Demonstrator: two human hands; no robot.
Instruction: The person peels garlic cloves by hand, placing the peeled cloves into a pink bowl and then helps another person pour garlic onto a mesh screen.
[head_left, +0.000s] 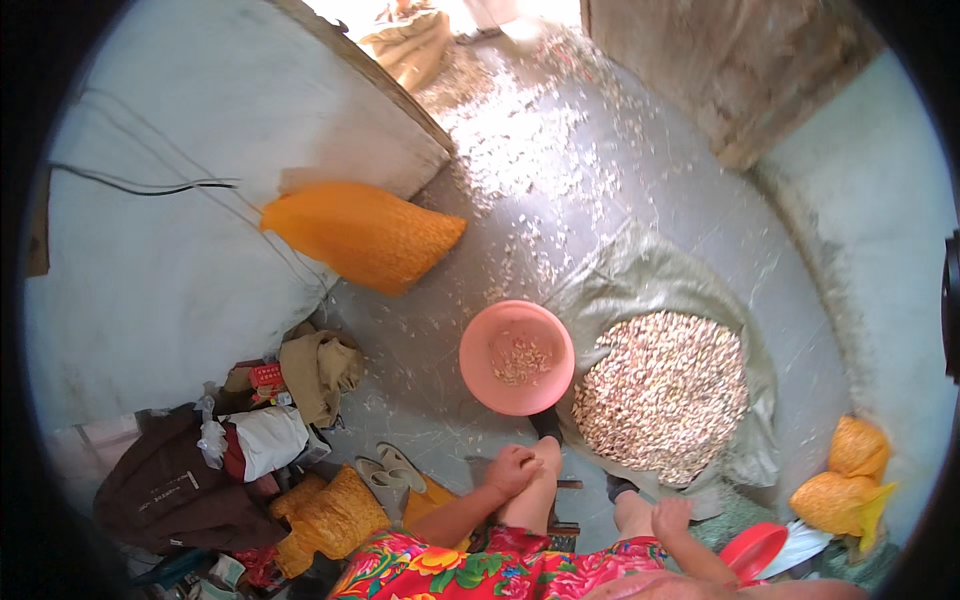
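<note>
My left hand (514, 471) rests on my left knee, fingers loosely bent, with no object visible in it. On my right thigh lies my right hand (672, 517); its fingers are bent inward and the palm side is hidden. In front of my left foot stands a pink plastic basin (472, 375) with a small amount of pale cloves at its bottom. To its right, a large heap of what look like garlic cloves (667, 390) lies on a spread grey-green woven sack (637, 262). Both hands are apart from the basin and the heap.
A full orange bag (360, 232) leans by the left wall. Pale skins (525, 142) litter the floor towards the doorway. At left are slippers (391, 466), a dark brown bag (180, 487) and another orange bag (337, 510). A red basin (754, 551) and tied orange bags (840, 502) stand right.
</note>
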